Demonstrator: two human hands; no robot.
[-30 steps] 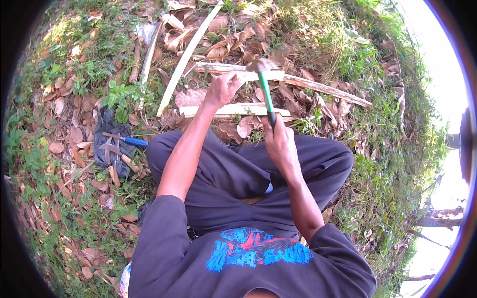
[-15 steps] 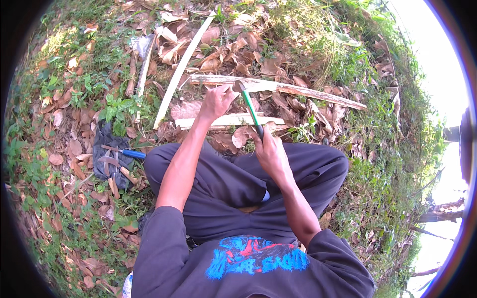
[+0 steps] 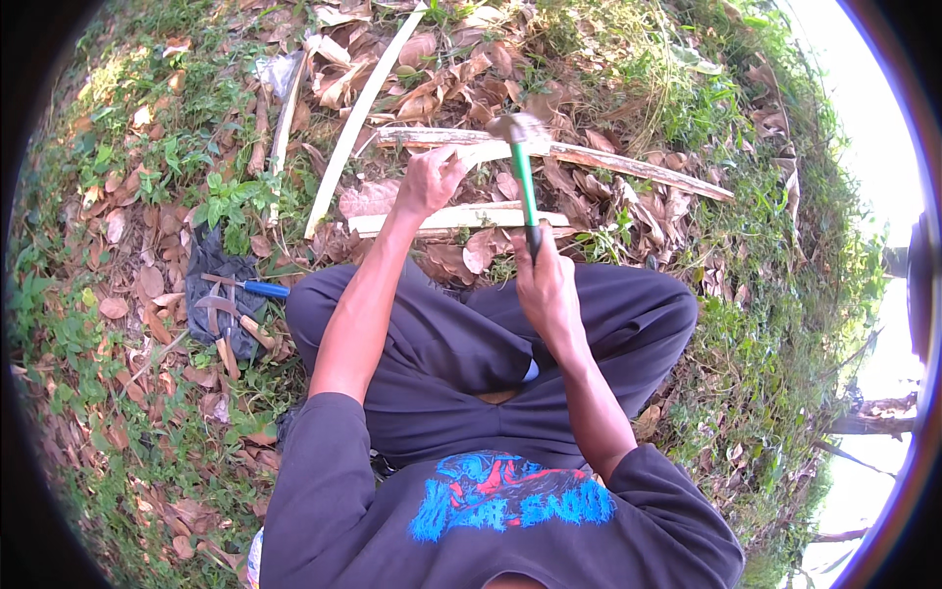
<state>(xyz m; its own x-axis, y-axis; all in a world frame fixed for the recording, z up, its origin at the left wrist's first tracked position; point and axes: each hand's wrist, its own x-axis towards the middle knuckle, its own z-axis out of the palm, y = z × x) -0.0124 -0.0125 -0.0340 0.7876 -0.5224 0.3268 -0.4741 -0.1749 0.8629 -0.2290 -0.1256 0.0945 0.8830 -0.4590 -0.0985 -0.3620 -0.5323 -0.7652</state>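
My left hand [image 3: 430,184] is closed in a pinch at the left end of a short pale wooden piece [image 3: 485,153]. Whatever sits between its fingertips is too small to make out. That pale piece lies along a long, rough-barked wooden strip [image 3: 638,169] in front of me. In my right hand [image 3: 548,282] is a hammer [image 3: 526,191] with a green shaft and a black grip. Its metal head is blurred and hangs over the strip, to the right of my left hand. Nearer my crossed legs, pale wooden slats [image 3: 461,217] rest on the leaves.
A long pale strip [image 3: 358,118] slants away at the left, with a shorter stick [image 3: 287,133] beside it. On a black plastic sheet [image 3: 208,260] near my left knee lie a blue-handled tool [image 3: 263,288] and wooden-handled tools [image 3: 257,334]. Dry leaves and grass cover the ground.
The hammer's head has moved from my left fingertips up and to the right, and my right hand has shifted slightly right. My left hand stays nearly in place, still pinched.
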